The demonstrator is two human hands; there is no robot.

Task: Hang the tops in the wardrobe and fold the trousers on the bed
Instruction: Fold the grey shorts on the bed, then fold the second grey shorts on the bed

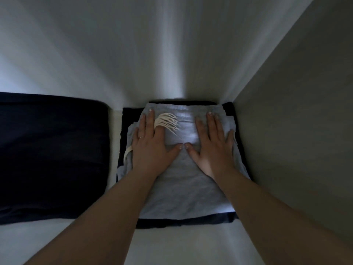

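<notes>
folded trousers [183, 190] — under both flat hands [152, 148]

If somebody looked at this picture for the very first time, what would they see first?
Probably the two hands, the left hand and the right hand, pressing flat on folded grey trousers in the middle, thumbs nearly meeting. Next, the cream drawstring with its frayed end beside the left fingers. The trousers lie on a dark folded garment on a white shelf, with a dark pile to the left.
</notes>
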